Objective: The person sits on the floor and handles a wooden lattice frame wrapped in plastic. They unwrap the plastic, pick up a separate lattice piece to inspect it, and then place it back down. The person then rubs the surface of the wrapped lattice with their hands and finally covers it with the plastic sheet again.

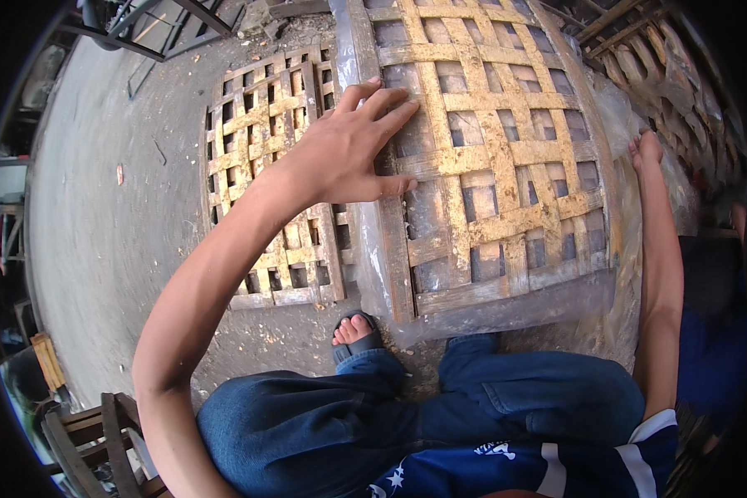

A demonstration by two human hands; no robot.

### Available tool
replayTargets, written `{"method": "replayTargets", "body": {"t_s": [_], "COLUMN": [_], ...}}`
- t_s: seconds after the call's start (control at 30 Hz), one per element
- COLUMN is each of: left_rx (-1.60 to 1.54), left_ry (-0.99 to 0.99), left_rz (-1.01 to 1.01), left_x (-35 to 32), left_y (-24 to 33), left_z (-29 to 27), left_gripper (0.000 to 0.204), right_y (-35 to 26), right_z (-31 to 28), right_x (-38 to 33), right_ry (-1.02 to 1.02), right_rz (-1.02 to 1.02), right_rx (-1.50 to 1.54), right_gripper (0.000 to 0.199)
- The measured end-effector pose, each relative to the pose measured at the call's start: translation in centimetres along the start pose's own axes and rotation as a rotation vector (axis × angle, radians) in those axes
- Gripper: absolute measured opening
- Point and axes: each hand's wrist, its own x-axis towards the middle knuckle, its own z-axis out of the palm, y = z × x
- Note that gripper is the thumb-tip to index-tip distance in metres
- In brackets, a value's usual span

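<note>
In front of me lies a large wooden-framed panel of woven, yellowish slats point(491, 133), with a clear plastic sheet point(506, 309) under it and showing past its edges. My left hand point(353, 141) rests on the panel's left frame rail, fingers spread and thumb apart. At the panel's right side my right hand point(646, 151) has its fingers curled at the plastic's edge and seems to pinch it; the fingertips are small in view. Dark and brownish material shows through the lattice gaps; I cannot make out what it is.
A smaller woven slat panel point(261, 116) lies on the grey floor point(100, 216) to the left. A dark metal frame point(153, 29) stands at the far left, a wooden stool-like piece point(91, 444) at the near left. More slatted pieces point(668, 79) lean at the far right.
</note>
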Motion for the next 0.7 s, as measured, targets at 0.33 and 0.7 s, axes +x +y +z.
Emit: {"method": "replayTargets", "body": {"t_s": [0.33,0.7], "left_rx": [-0.071,-0.076], "left_ry": [-0.051,-0.020], "left_rz": [-0.017,-0.050], "left_x": [0.8,0.7], "left_y": [0.5,1.4], "left_z": [-1.0,-0.2], "left_gripper": [0.087,0.088], "right_y": [-2.1,-7.9], "right_z": [6.2,11.4], "right_x": [-7.5,-19.7], "right_ry": [-0.218,-0.534], "right_rz": [-0.209,-0.707], "right_rx": [0.018,-0.040], "right_gripper": [0.053,0.041]}}
